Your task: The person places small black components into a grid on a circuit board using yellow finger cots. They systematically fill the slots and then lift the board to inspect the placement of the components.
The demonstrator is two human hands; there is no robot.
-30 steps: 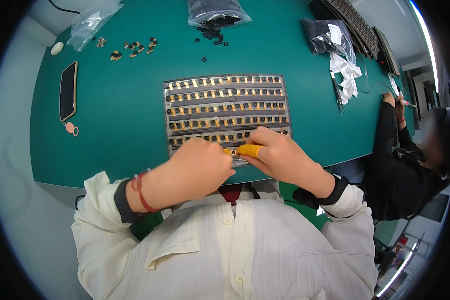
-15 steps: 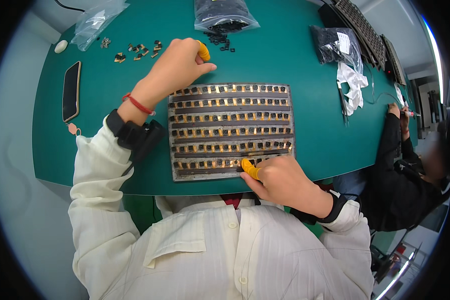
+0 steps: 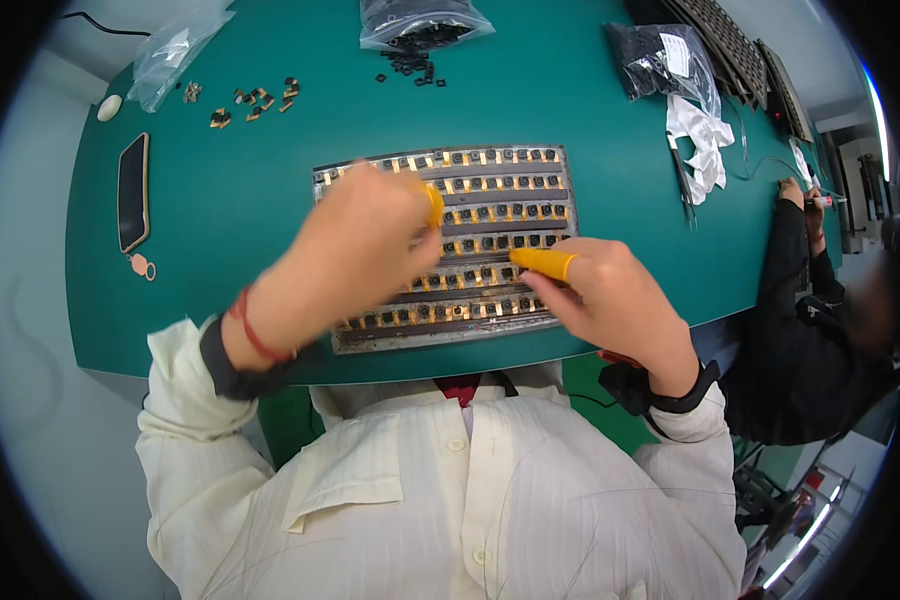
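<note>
Both hands, left hand point(image 3: 355, 255) and right hand point(image 3: 610, 295), are hovering apart over the component tray point(image 3: 490, 180) lying beneath them; whether either is gripping anything cannot be told.

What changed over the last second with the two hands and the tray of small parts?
The left hand, which had reached out to the loose parts at the far left of the green table, has come back over the tray. The right hand slid slightly up along the tray's lower rows. Whether the left hand carries a part is not visible. The tray, phone and bags stayed put.

Green table point(image 3: 230, 250), parts tray point(image 3: 490, 185), phone point(image 3: 133, 192), plastic bags point(image 3: 422, 18), loose components point(image 3: 253, 100)
</note>
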